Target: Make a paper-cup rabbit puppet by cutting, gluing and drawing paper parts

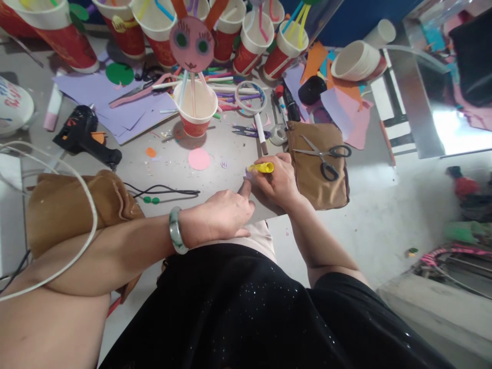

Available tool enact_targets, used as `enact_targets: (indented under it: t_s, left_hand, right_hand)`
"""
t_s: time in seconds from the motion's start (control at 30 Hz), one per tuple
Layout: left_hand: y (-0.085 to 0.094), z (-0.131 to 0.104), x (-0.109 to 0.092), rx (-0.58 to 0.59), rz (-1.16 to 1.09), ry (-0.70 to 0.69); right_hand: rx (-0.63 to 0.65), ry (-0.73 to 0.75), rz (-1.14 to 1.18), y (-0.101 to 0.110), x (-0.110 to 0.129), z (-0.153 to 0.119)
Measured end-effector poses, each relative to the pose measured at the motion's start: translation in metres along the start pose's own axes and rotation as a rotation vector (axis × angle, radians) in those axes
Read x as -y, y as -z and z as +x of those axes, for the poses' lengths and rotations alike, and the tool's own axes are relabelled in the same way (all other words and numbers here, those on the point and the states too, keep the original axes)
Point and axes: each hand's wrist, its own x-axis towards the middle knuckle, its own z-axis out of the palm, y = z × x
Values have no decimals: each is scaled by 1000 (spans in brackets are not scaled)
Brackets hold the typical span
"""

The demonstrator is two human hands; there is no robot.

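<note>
My right hand is closed around a yellow marker near the table's front edge, its tip over a small lilac paper piece. My left hand reaches in from the left with its index finger extended onto that piece, the thumb apart from it, and holds nothing. A small round tag reading "Hi" lies to the left of the marker, and beyond it a pink paper circle. Behind the circle stands a paper cup with straws bearing a pink face.
Scissors rest on a brown pouch at the right. A black glue gun and purple paper are at the left. More red cups line the back. A white cable crosses above my left arm.
</note>
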Motion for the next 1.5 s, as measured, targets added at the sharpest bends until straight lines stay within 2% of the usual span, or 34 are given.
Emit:
enact_targets:
  t_s: [0.13,0.33,0.5,0.67,0.83,1.0,1.17,1.33,1.4,1.5]
  left_hand:
    - [0,-1,1,4,-18,-4]
    - [3,-1,-1,23,-2,11]
    - [6,-1,-1,37,0,6]
    - [4,-1,0,14,-8,3]
    - [1,-1,1,17,-11,-2]
    - [1,-1,2,-4,-12,-3]
    - [1,-1,2,18,-13,3]
    - [-1,0,1,-9,18,-8]
    - [-2,0,1,-13,24,-6]
    - [-4,1,2,-9,19,0]
  right_hand:
    - [-80,-3,10,4,2,-1]
    - [40,45,24,2,-4,-2]
    - [-66,41,-9,2,-4,-3]
    - [53,31,-9,4,-5,-4]
    - [-25,39,-50,4,-6,-2]
    - [45,56,-38,6,-6,-2]
    - [-12,27,-28,8,-3,1]
    - [96,82,23,1,0,8]
    - [33,74,1,0,0,8]
    - [-128,-48,19,2,0,3]
